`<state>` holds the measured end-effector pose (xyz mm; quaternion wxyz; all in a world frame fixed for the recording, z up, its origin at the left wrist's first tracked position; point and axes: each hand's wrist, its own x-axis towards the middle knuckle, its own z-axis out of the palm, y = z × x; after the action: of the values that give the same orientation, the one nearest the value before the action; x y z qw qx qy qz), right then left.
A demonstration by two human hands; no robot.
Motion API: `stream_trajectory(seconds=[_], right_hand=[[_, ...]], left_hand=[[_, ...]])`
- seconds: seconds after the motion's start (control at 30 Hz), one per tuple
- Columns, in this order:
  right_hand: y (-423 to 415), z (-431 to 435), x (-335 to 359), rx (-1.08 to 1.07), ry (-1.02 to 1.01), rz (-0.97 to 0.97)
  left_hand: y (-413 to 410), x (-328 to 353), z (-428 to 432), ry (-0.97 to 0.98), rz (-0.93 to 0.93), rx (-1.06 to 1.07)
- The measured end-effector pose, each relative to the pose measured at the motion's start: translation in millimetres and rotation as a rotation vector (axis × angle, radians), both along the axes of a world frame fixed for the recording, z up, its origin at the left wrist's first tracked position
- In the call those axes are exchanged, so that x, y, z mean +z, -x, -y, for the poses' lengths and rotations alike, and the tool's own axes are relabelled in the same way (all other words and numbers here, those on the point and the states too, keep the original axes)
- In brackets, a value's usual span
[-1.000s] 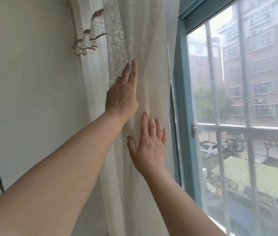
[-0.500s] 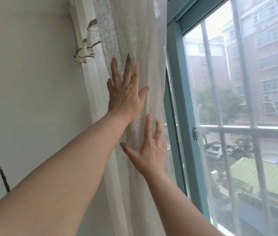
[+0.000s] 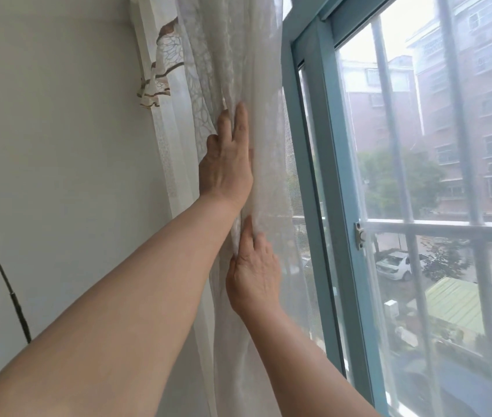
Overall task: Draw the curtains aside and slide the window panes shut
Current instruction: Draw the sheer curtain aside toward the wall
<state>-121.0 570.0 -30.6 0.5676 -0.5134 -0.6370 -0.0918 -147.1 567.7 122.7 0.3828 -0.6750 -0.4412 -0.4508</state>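
Where the white wall (image 3: 58,145) meets the blue window frame (image 3: 308,176), the sheer white curtain (image 3: 256,70) hangs bunched in vertical folds, its right edge just overlapping the frame. Left hand (image 3: 226,167) higher up, fingers straight and together, pressed flat against the gathered fabric. Right hand (image 3: 253,278) directly below it, fingers curled into a fold, pinching the cloth. Brown-trimmed lace tieback (image 3: 160,73) sits at the curtain's left edge. Window pane (image 3: 389,145) to the right, with a small latch (image 3: 360,235) on its frame; metal bars (image 3: 461,115) outside.
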Motion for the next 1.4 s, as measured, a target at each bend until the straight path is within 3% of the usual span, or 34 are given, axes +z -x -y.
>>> stream_trajectory(seconds=[0.57, 0.83, 1.4], right_hand=[[32.7, -112.9, 5.2, -0.019, 0.018, 0.075], [70.6, -180.5, -15.4, -0.026, 0.091, 0.109], [90.7, -306.4, 4.0, -0.020, 0.019, 0.052]], left_hand=[[38.8, -10.3, -120.4, -0.027, 0.042, -0.061], [81.2, -33.8, -203.8, 0.070, 0.048, -0.064], [97.6, -21.7, -322.0, -0.002, 0.063, -0.182]])
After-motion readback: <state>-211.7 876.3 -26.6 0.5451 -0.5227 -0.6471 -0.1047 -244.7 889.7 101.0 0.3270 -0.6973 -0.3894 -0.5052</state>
